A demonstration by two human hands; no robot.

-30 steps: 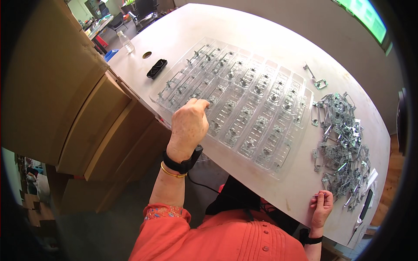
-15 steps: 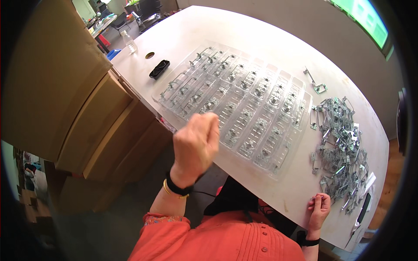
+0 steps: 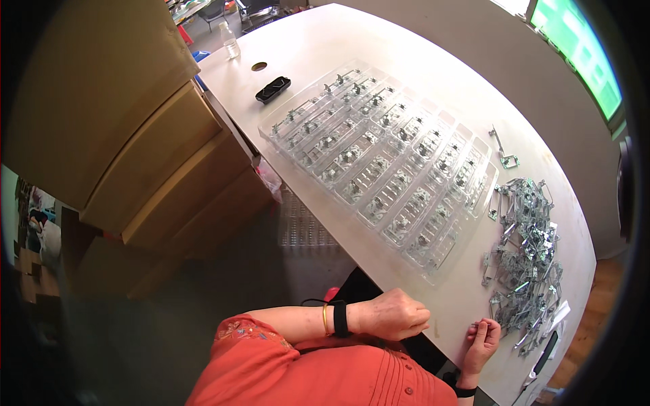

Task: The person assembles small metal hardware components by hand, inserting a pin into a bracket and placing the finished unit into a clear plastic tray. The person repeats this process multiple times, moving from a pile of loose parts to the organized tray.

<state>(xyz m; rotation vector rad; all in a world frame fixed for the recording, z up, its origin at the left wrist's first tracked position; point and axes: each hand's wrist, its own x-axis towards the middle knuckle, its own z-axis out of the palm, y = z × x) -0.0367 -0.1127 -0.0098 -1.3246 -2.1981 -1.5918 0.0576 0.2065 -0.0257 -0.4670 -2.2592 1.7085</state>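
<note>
My left hand (image 3: 393,314) is curled closed above the near edge of the table, with its wristband and bracelet showing; what its fingers hold, if anything, is hidden. By the lower right table edge, my right hand (image 3: 482,344) pinches its thumb and fingers together, and a tiny thing at the tips is too small to name. Beyond both hands lies a clear plastic tray (image 3: 425,272) with rows of compartments holding small metal brackets (image 3: 349,155). A heaped pile of similar metal brackets (image 3: 527,250) sits just past my right hand.
One loose bracket (image 3: 509,161) lies above the pile. A black-handled tool (image 3: 546,353) and white paper rest at the right edge. A black holder (image 3: 273,89) and a clear bottle (image 3: 230,42) stand far left. Stacked cardboard boxes (image 3: 156,162) flank the table's left side.
My left hand has come down and right from over the tray's near left side to beside my right hand. My right hand stays pinched near the pile. The whole view has shifted slightly.
</note>
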